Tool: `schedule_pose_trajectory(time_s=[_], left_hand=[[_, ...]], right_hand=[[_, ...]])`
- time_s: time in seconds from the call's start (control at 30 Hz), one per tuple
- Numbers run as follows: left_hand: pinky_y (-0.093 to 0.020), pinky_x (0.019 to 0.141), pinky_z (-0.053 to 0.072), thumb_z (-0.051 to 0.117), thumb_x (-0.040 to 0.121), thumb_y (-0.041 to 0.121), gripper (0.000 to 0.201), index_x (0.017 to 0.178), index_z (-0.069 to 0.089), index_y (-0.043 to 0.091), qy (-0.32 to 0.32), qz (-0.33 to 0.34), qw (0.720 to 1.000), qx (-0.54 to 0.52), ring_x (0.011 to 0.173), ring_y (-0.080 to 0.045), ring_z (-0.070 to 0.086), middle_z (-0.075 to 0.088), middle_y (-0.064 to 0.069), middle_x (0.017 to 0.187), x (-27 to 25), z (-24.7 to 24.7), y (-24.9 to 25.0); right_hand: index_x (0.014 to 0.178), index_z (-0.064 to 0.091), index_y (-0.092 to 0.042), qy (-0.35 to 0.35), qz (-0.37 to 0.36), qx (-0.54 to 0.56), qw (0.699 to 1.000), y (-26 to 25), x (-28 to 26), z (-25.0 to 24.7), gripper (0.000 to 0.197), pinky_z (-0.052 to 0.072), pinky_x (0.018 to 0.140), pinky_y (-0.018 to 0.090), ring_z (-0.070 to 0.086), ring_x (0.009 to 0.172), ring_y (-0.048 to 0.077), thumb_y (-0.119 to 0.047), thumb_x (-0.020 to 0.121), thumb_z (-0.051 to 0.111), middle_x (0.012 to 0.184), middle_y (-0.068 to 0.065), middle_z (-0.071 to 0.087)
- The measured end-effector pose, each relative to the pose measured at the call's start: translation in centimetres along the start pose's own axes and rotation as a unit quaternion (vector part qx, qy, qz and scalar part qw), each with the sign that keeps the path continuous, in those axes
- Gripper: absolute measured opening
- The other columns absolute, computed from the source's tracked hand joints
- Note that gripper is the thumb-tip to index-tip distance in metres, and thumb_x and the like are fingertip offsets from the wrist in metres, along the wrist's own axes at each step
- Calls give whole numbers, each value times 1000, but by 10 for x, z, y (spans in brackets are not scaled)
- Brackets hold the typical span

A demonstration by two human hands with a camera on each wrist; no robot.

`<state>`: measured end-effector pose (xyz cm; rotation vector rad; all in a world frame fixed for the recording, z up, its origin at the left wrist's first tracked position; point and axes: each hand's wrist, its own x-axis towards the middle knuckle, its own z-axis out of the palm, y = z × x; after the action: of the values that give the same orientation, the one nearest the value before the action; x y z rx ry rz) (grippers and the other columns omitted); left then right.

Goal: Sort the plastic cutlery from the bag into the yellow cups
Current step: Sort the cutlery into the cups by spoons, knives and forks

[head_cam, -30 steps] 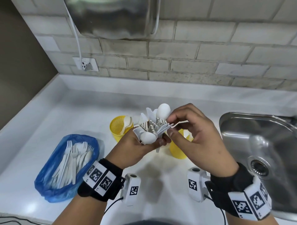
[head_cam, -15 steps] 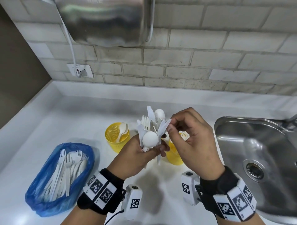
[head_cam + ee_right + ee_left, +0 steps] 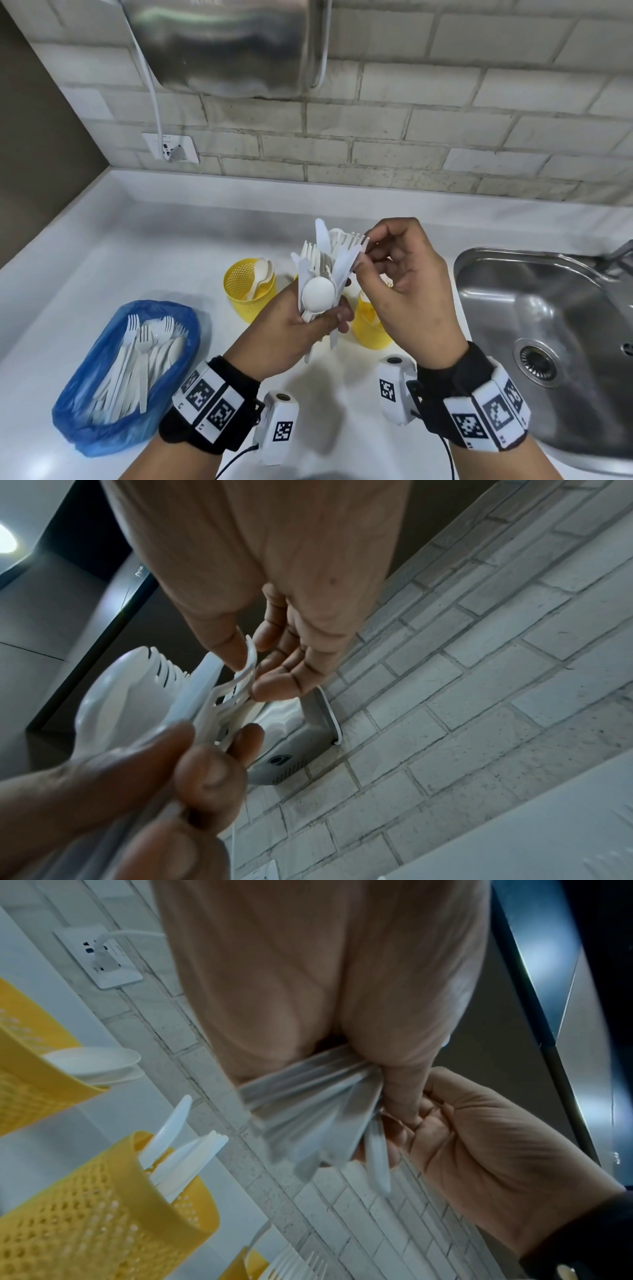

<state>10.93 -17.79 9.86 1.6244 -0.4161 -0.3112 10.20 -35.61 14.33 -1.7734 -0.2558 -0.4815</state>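
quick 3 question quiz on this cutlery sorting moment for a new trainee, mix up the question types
1. True or false: the left hand grips a bundle of cutlery.
2. What does the right hand pinch? A) spoon bowl B) fork C) cup rim
3. Fill in: the cup nearest the left wrist camera holds ____.

Key: 1 true; 2 B, by its tines; 3 knives.

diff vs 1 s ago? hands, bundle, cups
The right hand has shifted its pinch from the middle of the cutlery bundle to a fork at its top right edge. The left hand still grips the bundle by the handles. The yellow cups and blue bag lie as before.
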Motion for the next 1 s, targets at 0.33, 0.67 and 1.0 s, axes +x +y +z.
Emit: schedule_pose_trajectory(time_s=[0.33, 0.67, 1.0], left_hand=[[-34, 67, 54, 68, 97, 30, 12, 96, 73, 19, -3, 2, 1000, -17, 84, -22, 71, 74, -4, 87, -1, 0, -1], [-34, 66, 51, 62, 98, 21, 12, 98, 73, 16, 15, 12, 998, -52, 81, -27, 68, 72, -12, 90, 0, 5, -3], [-31, 62, 52, 61, 102, 9, 13, 96, 69, 0, 71, 3, 997, -26, 73, -23, 69, 75, -11, 87, 0, 14, -1]], right_hand=[[96, 57, -15, 84, 52, 124, 987, 0, 6, -3, 24, 55, 64, 27, 61, 69, 19, 8, 95, 65, 86, -5, 61], [95, 64, -11, 79, 130, 212, 965, 11, 5, -10, 15, 58, 72, 39, 66, 81, 24, 0, 102, 57, 95, 8, 66], [98, 67, 2, 36, 205, 275, 939, 14, -3, -3, 10, 52, 62, 45, 59, 66, 39, -2, 102, 59, 79, 20, 64]])
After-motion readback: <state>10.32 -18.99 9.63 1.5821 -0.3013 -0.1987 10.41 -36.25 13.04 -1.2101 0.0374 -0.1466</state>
